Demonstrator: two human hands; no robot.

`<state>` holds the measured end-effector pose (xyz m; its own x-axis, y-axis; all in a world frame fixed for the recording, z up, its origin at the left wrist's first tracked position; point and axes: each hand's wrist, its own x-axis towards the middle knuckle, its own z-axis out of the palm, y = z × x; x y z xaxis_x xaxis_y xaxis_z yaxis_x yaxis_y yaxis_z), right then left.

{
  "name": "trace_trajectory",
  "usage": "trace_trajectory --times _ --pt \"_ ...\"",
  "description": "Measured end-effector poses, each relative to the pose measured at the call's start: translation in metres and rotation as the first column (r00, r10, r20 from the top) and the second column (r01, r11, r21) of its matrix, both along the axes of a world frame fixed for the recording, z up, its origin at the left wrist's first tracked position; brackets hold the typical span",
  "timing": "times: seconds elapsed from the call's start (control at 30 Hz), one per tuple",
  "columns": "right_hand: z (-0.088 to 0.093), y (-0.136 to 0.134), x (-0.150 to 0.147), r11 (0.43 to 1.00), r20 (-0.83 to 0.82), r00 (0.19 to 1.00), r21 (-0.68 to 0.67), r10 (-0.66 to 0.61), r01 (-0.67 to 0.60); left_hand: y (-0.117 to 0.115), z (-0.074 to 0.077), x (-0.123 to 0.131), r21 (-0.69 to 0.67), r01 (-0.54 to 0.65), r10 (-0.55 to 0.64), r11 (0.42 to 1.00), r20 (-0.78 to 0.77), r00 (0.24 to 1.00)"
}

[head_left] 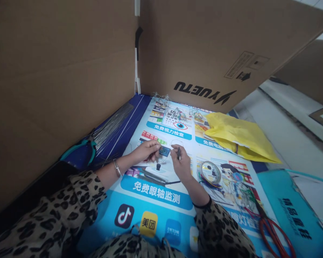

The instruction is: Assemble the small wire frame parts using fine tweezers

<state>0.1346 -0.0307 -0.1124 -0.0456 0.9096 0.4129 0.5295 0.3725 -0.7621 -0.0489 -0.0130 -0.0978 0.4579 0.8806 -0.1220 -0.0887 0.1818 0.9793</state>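
My left hand [148,150] is closed in a pinch above the printed poster [156,170]; I cannot make out what its fingertips hold. Just to its right, my right hand [181,163] is also closed, with a small dark object [178,153] showing between the fingers. A faint, thin wire loop [177,141] curves near the right fingertips, and fine strands seem to run below the hands. Whether the dark-blue patch [164,151] between the hands is a held card or poster print, I cannot tell.
Cardboard walls [204,43] close off the back and left. Teal-handled pliers [79,152] lie beside a bundle of thin wires [110,125]. On the right are a tape roll [210,172], tangled wire pieces [242,195], red-handled scissors [276,234], a yellow bag [242,138] and a turquoise box [293,211].
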Motion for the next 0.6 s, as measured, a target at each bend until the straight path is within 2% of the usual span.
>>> trace_trajectory --times 0.13,0.23,0.3,0.47,0.6 --pt "-0.0007 0.0017 0.0026 0.992 0.108 0.992 0.101 0.065 -0.076 0.0004 0.0017 -0.0012 -0.06 -0.003 0.006 0.998 0.053 0.999" --pt "-0.0014 0.0014 0.0031 0.982 0.183 0.975 0.115 0.126 -0.148 0.001 -0.0004 -0.002 -0.076 0.0 0.006 0.997 0.069 0.998" --pt "-0.0018 0.0009 0.003 0.979 0.184 0.973 0.123 0.137 -0.161 0.0019 -0.0022 -0.0028 -0.092 -0.005 0.013 0.996 0.083 0.996" --pt "0.0004 -0.0004 0.0019 0.972 0.166 0.974 0.151 0.155 -0.18 0.0041 -0.0047 -0.0039 -0.119 -0.114 0.133 0.986 0.165 0.977" --pt "0.0004 -0.0004 0.0015 0.964 0.187 0.965 0.158 0.182 -0.212 0.0036 -0.0046 -0.0037 -0.143 -0.064 0.085 0.988 0.145 0.986"
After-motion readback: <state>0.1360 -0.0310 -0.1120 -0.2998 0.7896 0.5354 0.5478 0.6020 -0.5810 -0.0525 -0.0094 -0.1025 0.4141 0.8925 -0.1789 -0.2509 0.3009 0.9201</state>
